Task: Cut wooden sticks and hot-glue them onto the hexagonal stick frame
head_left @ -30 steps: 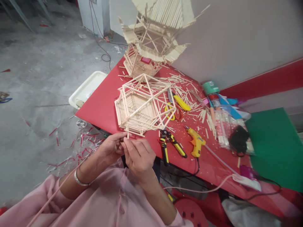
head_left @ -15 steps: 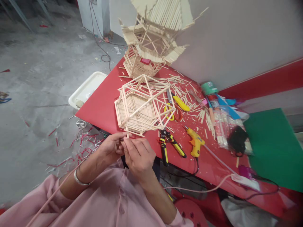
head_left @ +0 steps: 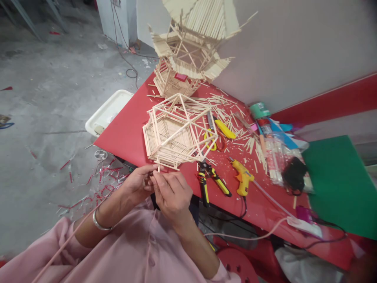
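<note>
Close together at the table's front edge, my left hand [head_left: 143, 179] and my right hand [head_left: 173, 192] are both closed, fingertips pinching a thin wooden stick [head_left: 159, 168]. Most of that stick is hidden by the fingers. Just beyond them stands a six-sided stick frame [head_left: 169, 138] with a slatted floor and crossed bars on top. The pinched stick meets or overlaps its near edge; I cannot tell whether it is joined there. Behind the frame rises a taller stick pagoda model [head_left: 191, 65] with slatted, flared roofs.
On the red table [head_left: 126, 133] lie wire strippers [head_left: 212, 181], a yellow glue gun [head_left: 243, 177], scissors [head_left: 210, 135], a yellow-handled cutter [head_left: 225, 129] and many loose sticks [head_left: 219, 106]. Bagged sticks [head_left: 275, 157] and a green board [head_left: 341, 184] are at right. A white tub [head_left: 107, 110] stands left.
Both hands keep nearly the same pose at the frame's near edge. My right hand has shifted very slightly left.
</note>
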{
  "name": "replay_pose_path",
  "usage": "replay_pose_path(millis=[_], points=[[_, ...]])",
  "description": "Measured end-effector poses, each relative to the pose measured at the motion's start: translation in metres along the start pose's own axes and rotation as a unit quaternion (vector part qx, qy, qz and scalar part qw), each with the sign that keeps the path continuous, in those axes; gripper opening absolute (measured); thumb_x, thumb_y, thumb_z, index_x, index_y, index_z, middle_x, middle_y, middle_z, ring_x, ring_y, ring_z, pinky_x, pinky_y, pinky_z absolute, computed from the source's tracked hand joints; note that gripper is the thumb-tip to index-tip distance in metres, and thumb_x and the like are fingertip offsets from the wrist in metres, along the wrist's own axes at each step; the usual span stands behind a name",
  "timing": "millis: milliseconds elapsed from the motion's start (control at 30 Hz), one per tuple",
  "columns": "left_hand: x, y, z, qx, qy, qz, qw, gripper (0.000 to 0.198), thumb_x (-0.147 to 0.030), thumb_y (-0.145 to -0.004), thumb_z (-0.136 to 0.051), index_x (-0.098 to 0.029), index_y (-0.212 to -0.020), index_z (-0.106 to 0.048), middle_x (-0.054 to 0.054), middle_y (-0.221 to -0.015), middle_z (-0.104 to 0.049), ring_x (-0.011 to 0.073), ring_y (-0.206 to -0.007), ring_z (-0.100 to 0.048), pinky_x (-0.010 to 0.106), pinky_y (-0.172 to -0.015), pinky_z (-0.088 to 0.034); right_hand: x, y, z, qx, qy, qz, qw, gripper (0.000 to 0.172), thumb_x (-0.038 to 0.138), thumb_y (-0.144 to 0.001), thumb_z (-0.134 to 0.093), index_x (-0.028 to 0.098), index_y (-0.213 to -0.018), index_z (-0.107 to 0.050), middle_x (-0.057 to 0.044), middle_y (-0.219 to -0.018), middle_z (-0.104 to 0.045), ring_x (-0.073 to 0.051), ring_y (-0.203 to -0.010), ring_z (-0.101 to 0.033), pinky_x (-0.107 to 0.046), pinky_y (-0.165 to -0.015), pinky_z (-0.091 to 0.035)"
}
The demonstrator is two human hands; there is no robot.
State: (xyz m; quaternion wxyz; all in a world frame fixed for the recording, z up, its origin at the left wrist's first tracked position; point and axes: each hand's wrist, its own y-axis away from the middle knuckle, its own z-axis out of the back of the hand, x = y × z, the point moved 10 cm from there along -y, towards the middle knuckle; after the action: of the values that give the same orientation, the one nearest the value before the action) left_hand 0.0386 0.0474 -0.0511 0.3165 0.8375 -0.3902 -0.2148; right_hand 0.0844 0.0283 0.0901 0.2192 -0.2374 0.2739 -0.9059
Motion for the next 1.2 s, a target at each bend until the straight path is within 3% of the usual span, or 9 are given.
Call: replay_pose_path(millis=[300,433,600,667,800,867,967,1067,1200], points=[[0.002,-0.001,0.004,0.004,-0.029,-0.005,1.000,0.022,-0.018,-0.079,-0.061,-0.013,-0.059,-0.053,-0.007,-0.043,-0.036,0.0021,-0.034,-0.029,0.012,-0.032,-0.022,0.001,0.006,-0.005,0.024,-0.013,-0.007,1.000,0.027,0.015,-0.088,-0.062,0.017,-0.115,-0.064,-0.007,-0.083,-0.070,-0.018,-0.079,-0.062,-0.032,-0.073,-0.052],[0.011,0.006,0.014,0.025,-0.104,-0.010,0.994,0.020,-0.024,-0.074,-0.069,-0.012,-0.063,-0.058,-0.008,-0.044,-0.034,0.0020,-0.037,-0.022,0.014,-0.033,-0.015,0.002,0.023,0.000,0.045,-0.085,-0.022,0.995,0.038,0.032,-0.090,-0.061,0.017,-0.124,-0.059,-0.009,-0.089,-0.070,-0.020,-0.081,-0.064,-0.034,-0.073,-0.053],[0.013,0.018,0.004,0.080,-0.272,-0.120,0.951,0.024,-0.037,-0.075,-0.070,-0.013,-0.069,-0.067,-0.007,-0.047,-0.037,0.0039,-0.041,-0.025,0.017,-0.040,-0.020,-0.049,0.050,0.035,-0.002,-0.042,-0.149,0.988,0.024,0.024,-0.092,-0.056,0.020,-0.114,-0.066,-0.007,-0.086,-0.070,-0.018,-0.079,-0.064,-0.034,-0.074,-0.053],[0.007,0.022,-0.014,0.090,-0.394,-0.215,0.889,0.024,-0.036,-0.079,-0.066,-0.014,-0.070,-0.069,-0.003,-0.052,-0.045,0.0059,-0.044,-0.034,0.019,-0.043,-0.026,-0.078,0.062,0.057,-0.029,0.040,-0.196,0.979,0.020,0.024,-0.093,-0.055,0.021,-0.106,-0.069,-0.007,-0.087,-0.071,-0.018,-0.080,-0.064,-0.034,-0.078,-0.053],[0.006,0.042,-0.071,0.136,-0.603,-0.453,0.643,0.023,-0.025,-0.088,-0.057,-0.015,-0.072,-0.071,0.004,-0.065,-0.059,0.0114,-0.060,-0.053,0.023,-0.058,-0.041,-0.121,0.081,0.090,-0.022,0.196,-0.247,0.949,0.029,0.037,-0.093,-0.054,0.018,-0.107,-0.070,-0.010,-0.096,-0.071,-0.022,-0.093,-0.064,-0.038,-0.090,-0.049],[0.016,0.051,-0.090,0.154,-0.642,-0.528,0.534,0.024,-0.022,-0.091,-0.052,-0.015,-0.079,-0.071,0.004,-0.066,-0.059,0.0118,-0.061,-0.054,0.023,-0.060,-0.043,-0.136,0.088,0.091,0.031,0.243,-0.270,0.931,0.047,0.049,-0.090,-0.056,0.014,-0.119,-0.065,-0.016,-0.111,-0.068,-0.028,-0.106,-0.060,-0.044,-0.096,-0.045],[0.028,0.060,-0.103,0.146,-0.672,-0.599,0.410,0.021,-0.018,-0.092,-0.050,-0.015,-0.087,-0.070,0.005,-0.071,-0.061,0.0125,-0.064,-0.056,0.023,-0.061,-0.044,-0.155,0.099,0.073,0.163,0.258,-0.301,0.903,0.084,0.066,-0.079,-0.060,0.007,-0.138,-0.048,-0.025,-0.133,-0.055,-0.038,-0.121,-0.051,-0.051,-0.099,-0.041],[0.035,0.064,-0.108,0.125,-0.689,-0.631,0.333,0.020,-0.016,-0.092,-0.050,-0.015,-0.086,-0.069,0.005,-0.072,-0.061,0.0134,-0.065,-0.057,0.023,-0.062,-0.044,-0.161,0.103,0.064,0.214,0.228,-0.311,0.898,0.091,0.068,-0.076,-0.062,0.009,-0.142,-0.043,-0.024,-0.140,-0.050,-0.040,-0.126,-0.047,-0.053,-0.101,-0.039],[0.041,0.060,-0.112,0.111,-0.703,-0.629,0.313,0.021,-0.015,-0.092,-0.050,-0.016,-0.083,-0.069,0.005,-0.071,-0.062,0.0136,-0.065,-0.058,0.024,-0.062,-0.044,-0.156,0.096,0.081,0.103,0.106,-0.325,0.934,0.057,0.056,-0.090,-0.052,0.018,-0.131,-0.057,-0.016,-0.128,-0.062,-0.031,-0.119,-0.055,-0.047,-0.100,-0.042]])
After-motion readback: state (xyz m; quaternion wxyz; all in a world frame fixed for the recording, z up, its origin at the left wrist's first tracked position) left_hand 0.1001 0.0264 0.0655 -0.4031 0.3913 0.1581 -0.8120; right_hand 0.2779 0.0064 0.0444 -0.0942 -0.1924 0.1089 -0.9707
